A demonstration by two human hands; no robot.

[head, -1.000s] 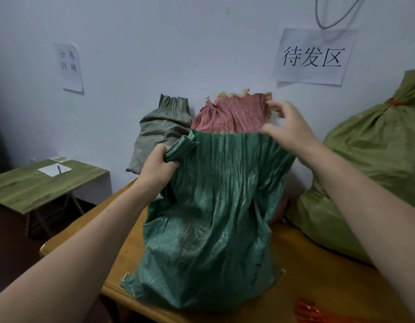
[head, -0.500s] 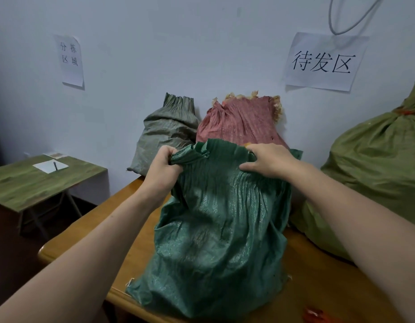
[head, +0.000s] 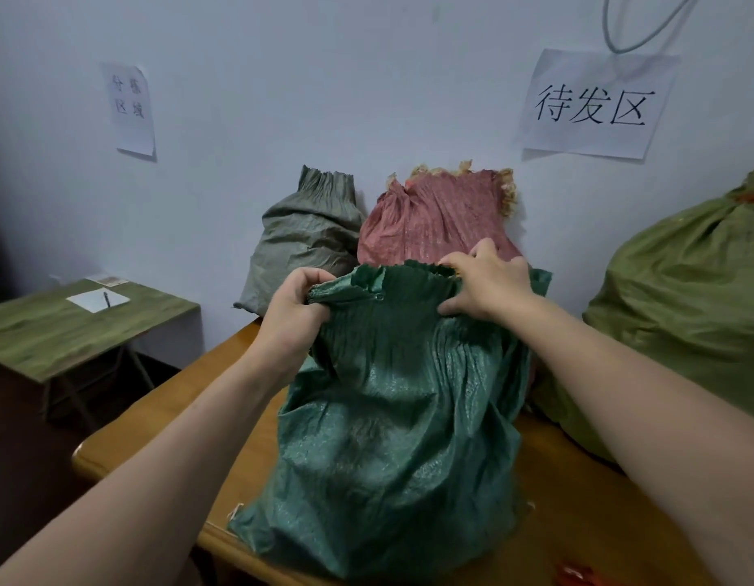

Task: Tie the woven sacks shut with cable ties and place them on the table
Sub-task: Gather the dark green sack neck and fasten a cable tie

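Observation:
A dark green woven sack (head: 392,437) stands on the wooden table (head: 164,420) right in front of me, its mouth bunched into pleats. My left hand (head: 297,310) grips the left end of the gathered mouth. My right hand (head: 485,285) holds the right part of the mouth, fingers curled over the rim. Behind it a pink sack (head: 438,222) and a grey-green sack (head: 303,238) lean against the wall, both with open pleated tops. A few red cable ties (head: 578,573) lie at the table's near right edge.
A large olive-green sack (head: 688,315), tied at the top with a red tie, fills the right side of the table. A low green side table (head: 62,327) with paper and a pen stands to the left. Two paper signs hang on the wall.
My right hand came down from the sack's raised top edge and moved left toward my left hand, gathering the mouth. The sack's top now sits lower and narrower.

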